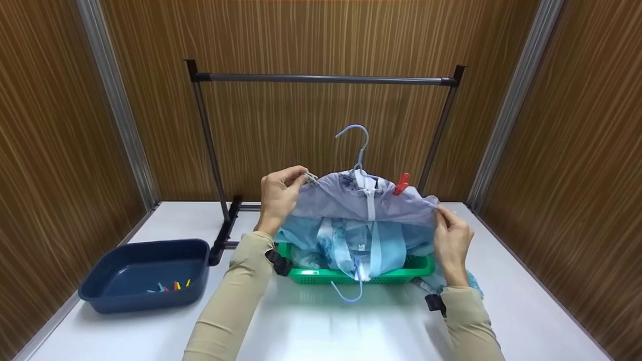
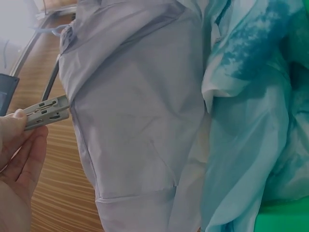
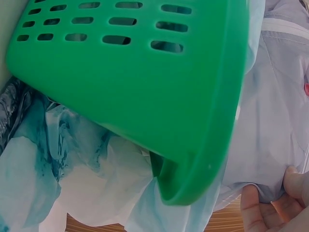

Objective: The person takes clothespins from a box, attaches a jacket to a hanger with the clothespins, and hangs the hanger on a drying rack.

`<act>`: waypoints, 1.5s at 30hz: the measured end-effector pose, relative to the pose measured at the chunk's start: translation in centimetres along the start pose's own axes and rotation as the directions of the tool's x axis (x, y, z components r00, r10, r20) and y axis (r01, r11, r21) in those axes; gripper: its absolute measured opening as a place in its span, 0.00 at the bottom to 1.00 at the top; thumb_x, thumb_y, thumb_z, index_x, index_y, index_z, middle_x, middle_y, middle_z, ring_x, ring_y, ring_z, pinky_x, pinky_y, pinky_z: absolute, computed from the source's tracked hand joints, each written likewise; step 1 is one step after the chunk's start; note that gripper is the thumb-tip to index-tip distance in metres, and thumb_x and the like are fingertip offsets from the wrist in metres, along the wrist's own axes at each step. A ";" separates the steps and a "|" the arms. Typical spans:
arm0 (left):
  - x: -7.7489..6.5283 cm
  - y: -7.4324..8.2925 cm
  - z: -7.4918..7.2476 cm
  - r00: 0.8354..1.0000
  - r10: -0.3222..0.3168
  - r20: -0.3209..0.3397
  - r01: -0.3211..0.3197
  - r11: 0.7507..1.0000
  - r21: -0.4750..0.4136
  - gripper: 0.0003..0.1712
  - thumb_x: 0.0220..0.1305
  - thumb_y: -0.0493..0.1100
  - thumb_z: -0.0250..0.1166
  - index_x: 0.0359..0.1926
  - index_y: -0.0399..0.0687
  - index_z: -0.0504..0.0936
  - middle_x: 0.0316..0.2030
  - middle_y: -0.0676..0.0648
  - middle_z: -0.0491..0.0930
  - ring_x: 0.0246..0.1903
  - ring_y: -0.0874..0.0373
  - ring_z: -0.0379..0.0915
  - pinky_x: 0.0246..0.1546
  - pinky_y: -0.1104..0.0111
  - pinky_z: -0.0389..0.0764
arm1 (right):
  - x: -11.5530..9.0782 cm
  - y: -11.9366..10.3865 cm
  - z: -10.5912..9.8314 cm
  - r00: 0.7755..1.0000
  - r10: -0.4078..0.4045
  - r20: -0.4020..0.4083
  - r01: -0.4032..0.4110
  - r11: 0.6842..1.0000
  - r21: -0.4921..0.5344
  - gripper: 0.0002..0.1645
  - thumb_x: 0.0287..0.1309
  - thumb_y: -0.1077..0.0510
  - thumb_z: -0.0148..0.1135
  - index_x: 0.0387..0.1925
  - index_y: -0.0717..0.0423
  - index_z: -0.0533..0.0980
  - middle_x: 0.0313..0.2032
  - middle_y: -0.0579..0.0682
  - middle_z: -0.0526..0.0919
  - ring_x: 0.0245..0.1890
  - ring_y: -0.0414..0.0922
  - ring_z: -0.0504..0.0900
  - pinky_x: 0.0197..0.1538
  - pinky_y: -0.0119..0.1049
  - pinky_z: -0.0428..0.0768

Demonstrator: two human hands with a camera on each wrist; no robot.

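Note:
A lavender zip jacket (image 1: 346, 200) hangs on a light blue hanger (image 1: 362, 145) above the green basket. My left hand (image 1: 281, 195) pinches a grey clothespin (image 2: 48, 112), whose tip meets the jacket's left shoulder edge. With thumb and fingers my right hand (image 1: 454, 240) pinches the jacket's fabric at its right end, and the right wrist view shows the cloth between the fingertips (image 3: 250, 193). A red clothespin (image 1: 402, 184) is clipped on the right shoulder. Below lies a teal-and-white garment (image 1: 391, 245) on a second hanger (image 1: 351, 300), draped over the green basket (image 1: 358, 277).
A dark blue tub (image 1: 145, 301) at the left holds several coloured clothespins (image 1: 176, 285). Behind the clothes stands a metal rack (image 1: 321, 78) with a horizontal bar. More teal cloth (image 3: 82, 164) lies beside the basket on the right. Wood-patterned walls (image 1: 50, 125) enclose the table.

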State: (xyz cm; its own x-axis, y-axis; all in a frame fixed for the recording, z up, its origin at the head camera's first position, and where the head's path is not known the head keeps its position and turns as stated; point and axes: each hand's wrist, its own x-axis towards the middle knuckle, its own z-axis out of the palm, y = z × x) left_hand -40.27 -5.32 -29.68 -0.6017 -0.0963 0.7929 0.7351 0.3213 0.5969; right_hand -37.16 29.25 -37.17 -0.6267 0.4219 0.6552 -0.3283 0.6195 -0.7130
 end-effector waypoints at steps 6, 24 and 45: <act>0.1 -0.1 0.2 0.999 -0.003 0.038 0.001 0.999 0.049 0.04 0.58 0.32 0.69 0.35 0.40 0.88 0.34 0.46 0.89 0.33 0.57 0.86 0.35 0.71 0.84 | 0.0 0.0 0.2 1.000 -0.025 -0.009 0.025 1.000 -0.010 0.13 0.67 0.60 0.59 0.48 0.59 0.84 0.44 0.57 0.87 0.42 0.47 0.84 0.38 0.13 0.68; 0.1 -0.4 0.5 0.990 -0.051 0.133 0.038 0.995 0.095 0.04 0.60 0.32 0.68 0.35 0.41 0.88 0.32 0.47 0.88 0.32 0.59 0.83 0.35 0.69 0.81 | 0.1 -0.1 -0.1 1.000 0.003 0.019 -0.003 1.000 -0.004 0.14 0.67 0.59 0.59 0.49 0.60 0.83 0.45 0.58 0.87 0.42 0.46 0.83 0.37 0.11 0.68; -1.3 -2.2 -0.6 0.969 -0.130 0.209 0.046 0.930 0.365 0.17 0.61 0.41 0.70 0.51 0.44 0.85 0.43 0.43 0.86 0.40 0.49 0.78 0.42 0.58 0.77 | 0.3 0.1 -0.5 1.000 -0.016 -0.007 0.016 0.999 -0.031 0.12 0.66 0.59 0.61 0.46 0.57 0.85 0.41 0.55 0.88 0.31 0.25 0.74 0.33 0.13 0.68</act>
State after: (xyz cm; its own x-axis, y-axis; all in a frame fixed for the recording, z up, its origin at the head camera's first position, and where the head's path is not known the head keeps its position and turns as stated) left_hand -40.90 -6.43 -31.95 -0.7438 0.0617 0.6655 0.5419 0.6385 0.5465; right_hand -37.04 29.83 -36.92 -0.6167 0.4163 0.6682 -0.3158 0.6466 -0.6944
